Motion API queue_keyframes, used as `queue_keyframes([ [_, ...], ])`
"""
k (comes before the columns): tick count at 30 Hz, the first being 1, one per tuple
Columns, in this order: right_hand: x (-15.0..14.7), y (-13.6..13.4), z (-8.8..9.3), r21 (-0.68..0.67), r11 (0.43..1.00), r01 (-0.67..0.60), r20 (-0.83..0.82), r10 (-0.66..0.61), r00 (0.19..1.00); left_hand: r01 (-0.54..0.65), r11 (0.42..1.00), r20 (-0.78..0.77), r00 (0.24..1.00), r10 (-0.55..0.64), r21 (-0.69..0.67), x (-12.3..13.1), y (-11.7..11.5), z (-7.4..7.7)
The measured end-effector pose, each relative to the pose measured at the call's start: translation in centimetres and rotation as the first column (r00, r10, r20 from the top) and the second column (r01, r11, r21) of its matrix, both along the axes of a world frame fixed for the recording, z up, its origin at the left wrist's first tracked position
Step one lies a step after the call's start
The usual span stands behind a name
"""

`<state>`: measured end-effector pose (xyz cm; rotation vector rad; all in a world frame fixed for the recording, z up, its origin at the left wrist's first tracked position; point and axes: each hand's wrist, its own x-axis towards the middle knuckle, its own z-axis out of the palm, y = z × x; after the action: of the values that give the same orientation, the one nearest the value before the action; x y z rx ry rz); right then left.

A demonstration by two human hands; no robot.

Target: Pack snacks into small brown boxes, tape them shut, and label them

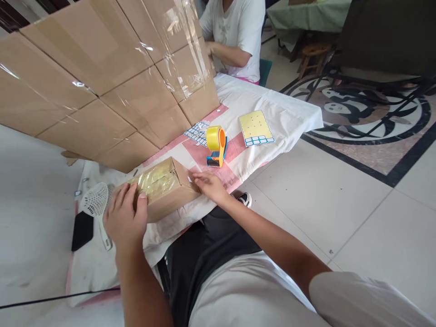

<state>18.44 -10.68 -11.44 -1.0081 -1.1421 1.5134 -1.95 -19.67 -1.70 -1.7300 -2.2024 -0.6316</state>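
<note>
A small cardboard box with clear, yellowish tape across its top lies near the table's front edge. My left hand is wrapped over its left end, fingers and thumb on the top. At the box's right end, my right hand has its fingers stretched out, the tips at a small white label on that face. Just beyond stands an orange and blue tape dispenser with a yellow roll. Behind it lies a sheet of blue-edged labels; a mostly bare yellow label sheet is farther right.
Stacked, taped cardboard boxes form a wall along the table's back. On the left are a white slotted skimmer and a black flat object. Another person in a white shirt sits behind the stack. A wooden stool stands farther off.
</note>
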Motion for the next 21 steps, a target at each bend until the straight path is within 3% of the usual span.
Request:
queue_keyframes([
  [3,0.5,-2.6,-0.9,0.259,0.962,-0.082,0.098,0.058,0.993,0.008,1.0,-0.005,1.0,-0.008,-0.018,-0.1,-0.1,0.1],
  [8,0.7,-5.4,-0.7,0.353,0.926,-0.136,0.182,0.074,0.98,0.022,1.0,-0.011,1.0,-0.022,0.003,-0.4,-0.2,-0.2],
  [12,0.6,-4.4,0.2,0.372,0.912,-0.173,0.208,0.099,0.973,-0.009,0.999,-0.028,1.0,0.01,0.051,0.1,-0.3,-0.1],
  [16,0.7,-3.0,1.0,0.347,0.869,-0.352,0.288,0.258,0.922,-0.038,0.996,-0.061,0.997,0.043,0.078,0.5,-0.6,0.0],
  [18,1.0,-2.4,1.4,0.319,0.864,-0.39,0.311,0.293,0.904,-0.065,0.987,-0.049,0.996,0.073,0.148,0.2,-1.0,-0.5],
  [21,1.9,-0.8,1.8,0.349,0.834,-0.427,0.327,0.319,0.89,-0.164,0.924,0.087,0.986,0.143,0.345,-0.8,-1.6,-2.7],
])
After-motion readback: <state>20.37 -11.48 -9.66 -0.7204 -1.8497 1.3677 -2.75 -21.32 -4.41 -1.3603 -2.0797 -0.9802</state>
